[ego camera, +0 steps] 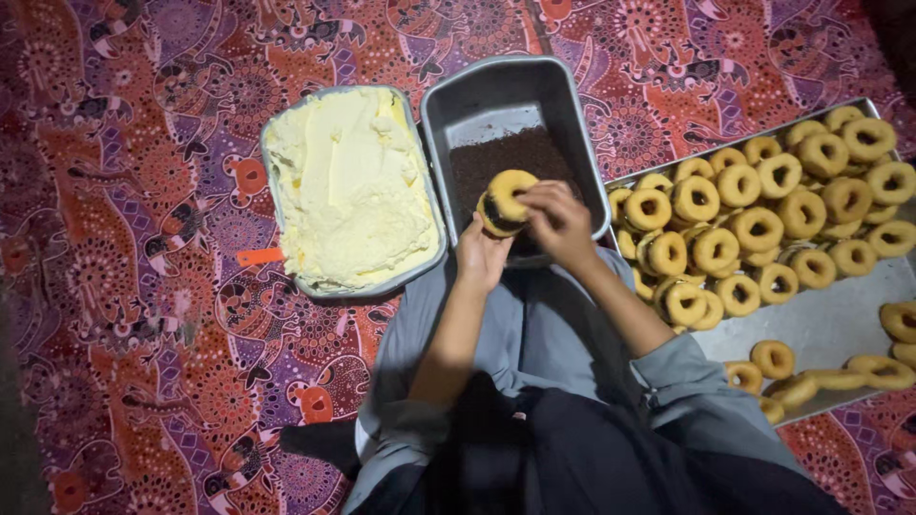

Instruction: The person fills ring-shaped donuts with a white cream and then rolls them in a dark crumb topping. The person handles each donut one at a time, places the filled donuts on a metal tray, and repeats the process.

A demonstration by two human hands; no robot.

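Nearest you are your own grey sleeves (534, 334) and dark lap, reaching forward over the patterned red and purple cloth (124, 238) that covers the floor. Your left hand (480, 256) is cupped under a ring-shaped golden doughnut (506, 202), its fingers curled up against the lower edge, where dark sprinkles cling to the side. Your right hand (558, 221) grips the same doughnut from the right, fingers pressed together and bent over its rim. The doughnut is held tilted, just above the near edge of a grey rectangular metal pan (563, 105) whose floor is partly covered with dark brown chocolate sprinkles (506, 157).

Just beside that pan, to your left, sits a second rectangular metal pan (269, 181) heaped with pale yellow cream (348, 186); an orange handle (260, 256) pokes out at its near left edge. To your right lies a flat metal tray (830, 324), touching the sprinkle pan's corner, loaded with many plain ring doughnuts (754, 205), piled thickly toward the far side and scattered more loosely along the near edge.
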